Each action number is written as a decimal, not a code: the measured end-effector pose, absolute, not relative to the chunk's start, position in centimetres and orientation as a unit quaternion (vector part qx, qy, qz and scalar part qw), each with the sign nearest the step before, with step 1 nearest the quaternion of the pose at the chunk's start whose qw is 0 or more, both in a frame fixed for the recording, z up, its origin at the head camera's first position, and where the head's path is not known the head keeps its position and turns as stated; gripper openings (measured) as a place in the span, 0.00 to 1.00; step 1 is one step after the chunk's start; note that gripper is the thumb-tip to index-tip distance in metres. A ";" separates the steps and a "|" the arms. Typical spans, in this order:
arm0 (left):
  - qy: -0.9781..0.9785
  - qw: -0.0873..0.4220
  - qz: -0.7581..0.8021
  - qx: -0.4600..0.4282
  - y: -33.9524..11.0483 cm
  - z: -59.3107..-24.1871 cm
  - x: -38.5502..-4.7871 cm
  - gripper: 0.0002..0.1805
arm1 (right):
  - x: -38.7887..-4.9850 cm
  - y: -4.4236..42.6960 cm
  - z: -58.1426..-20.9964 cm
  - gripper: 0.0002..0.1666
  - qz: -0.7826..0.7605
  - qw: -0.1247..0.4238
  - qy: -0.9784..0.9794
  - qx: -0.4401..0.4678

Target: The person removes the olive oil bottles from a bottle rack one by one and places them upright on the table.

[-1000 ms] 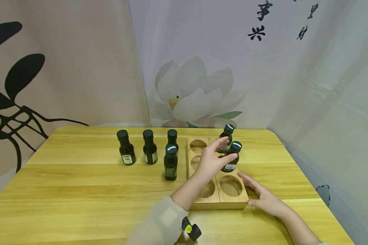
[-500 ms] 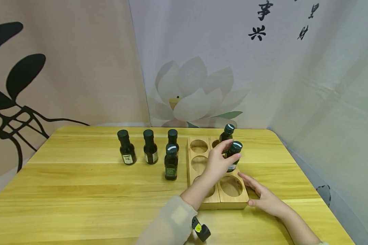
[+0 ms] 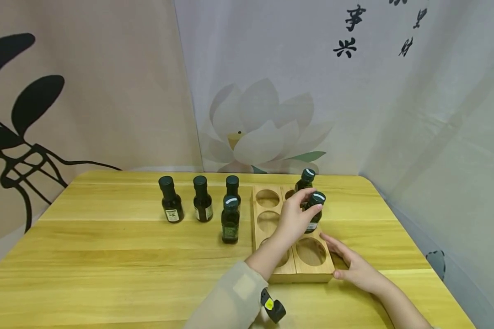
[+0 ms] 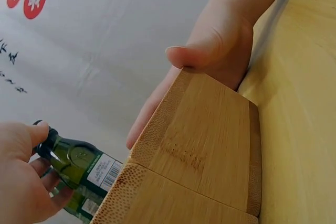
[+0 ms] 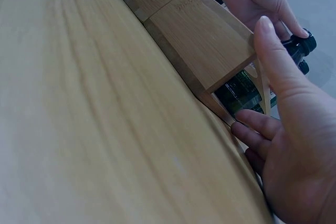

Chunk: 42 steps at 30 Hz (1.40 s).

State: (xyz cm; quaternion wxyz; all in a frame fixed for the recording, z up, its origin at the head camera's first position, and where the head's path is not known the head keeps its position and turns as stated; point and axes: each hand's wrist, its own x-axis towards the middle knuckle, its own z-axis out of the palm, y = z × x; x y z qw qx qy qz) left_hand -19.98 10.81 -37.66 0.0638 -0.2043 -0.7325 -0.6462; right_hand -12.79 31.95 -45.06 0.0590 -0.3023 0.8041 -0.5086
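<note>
In the head view, my left hand (image 3: 291, 218) holds a small dark green bottle (image 3: 318, 198) by its neck. The bottle stands in the middle hole of the right row of a wooden rack (image 3: 304, 278). The left wrist view shows thumb and fingers about the neck, below the cap, with a barcode label (image 4: 105, 172) on the body. My right hand (image 3: 356, 270) rests against the rack's right side, its thumb at the near corner and its fingers extended along the wall. A second green bottle (image 3: 307, 176) stands in the rack's far right hole, partly behind the left hand.
Left of the rack stand several similar bottles: one at the far left (image 3: 172, 201), one beside it (image 3: 202, 199), and two close together, the nearer one (image 3: 230, 220) partly covering the other (image 3: 232, 183). A printed cloth (image 3: 271, 105) hangs behind the wooden table (image 3: 119, 256).
My left hand has moved slightly right and its thumb and fingers have closed on the bottle's neck. The right hand stays against the rack.
</note>
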 end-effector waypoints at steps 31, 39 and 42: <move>-0.669 0.141 -0.666 -0.299 7.6 -30.8 -18.8 0.21 | -12.6 32.0 -45.1 0.45 -0.501 0.068 0.819 -0.272; -0.667 0.170 -0.658 -0.305 5.5 -29.0 -18.4 0.21 | -12.7 32.1 -45.3 0.46 -0.503 0.060 0.812 -0.289; -0.665 0.179 -0.660 -0.301 4.6 -28.4 -18.2 0.20 | -12.7 32.0 -45.3 0.46 -0.502 0.057 0.812 -0.292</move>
